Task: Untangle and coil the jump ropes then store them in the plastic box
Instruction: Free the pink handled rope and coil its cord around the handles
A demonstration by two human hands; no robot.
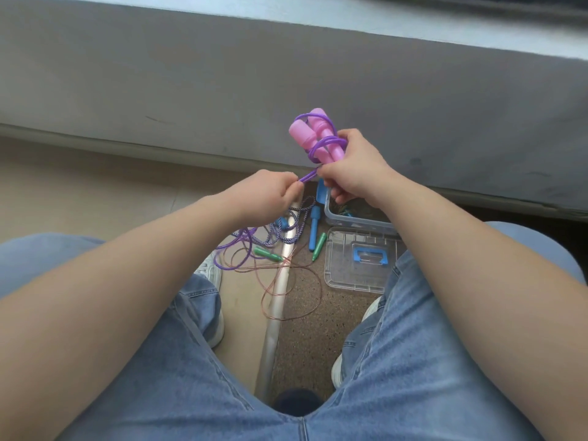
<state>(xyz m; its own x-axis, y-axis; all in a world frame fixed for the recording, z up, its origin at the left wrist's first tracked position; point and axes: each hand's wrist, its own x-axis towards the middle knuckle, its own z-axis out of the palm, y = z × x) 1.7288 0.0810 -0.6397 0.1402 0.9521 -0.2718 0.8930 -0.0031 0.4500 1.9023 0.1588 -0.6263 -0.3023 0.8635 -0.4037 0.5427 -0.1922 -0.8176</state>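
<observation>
Right hand (pixel 353 163) is curled tight around two chunky pink handles (pixel 313 135), smooth moulded plastic with fat rounded caps, held side by side and pointing up. A glossy purple cord (pixel 324 143) is looped around them a few times, kinda like shiny vinyl tubing. Left hand (pixel 264 194) pinches a taut bit of that same cord just beside the right hand, fingers closed on it, and the rest of the cord drops down to the floor in loose loops.

Down on the floor between the knees there's a messy pile: a twisted braided rope (pixel 294 222) in blue and white with blue handles (pixel 314 229), plus a thin coppery wire-like rope (pixel 296 281) sprawled in big open curves with ribbed green handles (pixel 267 254).

The box (pixel 350 222) is clear plastic, rectangular, sitting open on the speckled floor under the right wrist; something is inside but I can't tell what. Its ribbed clear lid (pixel 343 268) with a blue carry handle lies flat just beside it
</observation>
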